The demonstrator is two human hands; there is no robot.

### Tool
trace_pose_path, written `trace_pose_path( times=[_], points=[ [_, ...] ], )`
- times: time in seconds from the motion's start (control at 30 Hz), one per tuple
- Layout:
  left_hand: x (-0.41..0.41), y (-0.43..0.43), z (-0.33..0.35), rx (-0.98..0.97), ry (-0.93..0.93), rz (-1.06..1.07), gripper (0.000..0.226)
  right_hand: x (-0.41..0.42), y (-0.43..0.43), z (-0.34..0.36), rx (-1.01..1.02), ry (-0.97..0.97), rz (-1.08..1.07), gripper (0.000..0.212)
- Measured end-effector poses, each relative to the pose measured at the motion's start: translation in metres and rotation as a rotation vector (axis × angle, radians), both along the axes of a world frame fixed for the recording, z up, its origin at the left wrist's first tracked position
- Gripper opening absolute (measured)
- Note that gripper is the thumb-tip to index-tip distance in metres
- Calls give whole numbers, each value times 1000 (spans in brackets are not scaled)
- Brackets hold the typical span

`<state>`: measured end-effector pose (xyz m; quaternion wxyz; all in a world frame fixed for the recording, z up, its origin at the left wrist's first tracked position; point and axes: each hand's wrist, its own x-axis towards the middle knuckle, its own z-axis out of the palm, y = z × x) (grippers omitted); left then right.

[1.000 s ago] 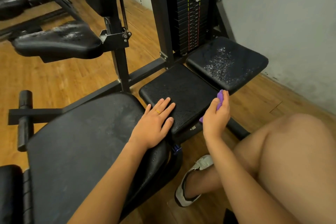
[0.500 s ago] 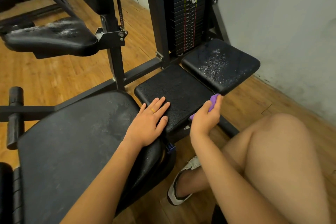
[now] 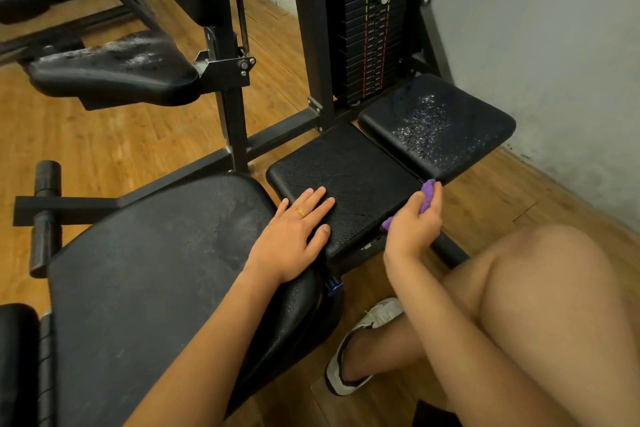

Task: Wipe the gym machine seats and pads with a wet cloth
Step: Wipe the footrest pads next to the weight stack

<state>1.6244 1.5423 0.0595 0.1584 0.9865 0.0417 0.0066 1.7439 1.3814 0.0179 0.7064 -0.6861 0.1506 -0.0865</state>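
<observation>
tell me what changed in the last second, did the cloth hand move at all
Nothing clearly moved; only the view shifted slightly. The right hand still grips the purple cloth at the right edge of the middle pad. The left hand still rests flat on that pad's near end. The far pad is still speckled with droplets.

The person's left hand (image 3: pixel 294 236) lies palm down, fingers straight and slightly spread, thumb out to the side, resting flat on the middle pad (image 3: pixel 349 166). A gold ring (image 3: pixel 301 212) sits on one finger. The bare left forearm (image 3: pixel 207 340) runs back toward the lower left. The right hand (image 3: pixel 412 225) is beside the left but apart from it, back of the hand up. Its fingers curl round a bunched purple cloth (image 3: pixel 428 196) at the pad's right edge. The right forearm (image 3: pixel 433 315) comes in from the lower right, crossing in front of a bare bent knee (image 3: pixel 554 274).
</observation>
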Motion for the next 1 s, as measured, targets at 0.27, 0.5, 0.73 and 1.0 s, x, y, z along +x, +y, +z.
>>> trace_pose_path(
  times=[0.27, 0.5, 0.73, 1.0],
  points=[
    [2, 1, 3, -8, -2, 18, 60, -62, 34, 7, -41, -23, 15, 52],
    [0, 1, 0, 3, 4, 9, 54, -10, 14, -20, -75, -24, -34, 49],
    [3, 4, 2, -10, -3, 9, 56, -71, 37, 4, -44, -49, 22, 54],
    [-10, 10, 11, 23, -8, 46, 54, -49, 17, -1, -84, -45, 95, 50]
  ],
)
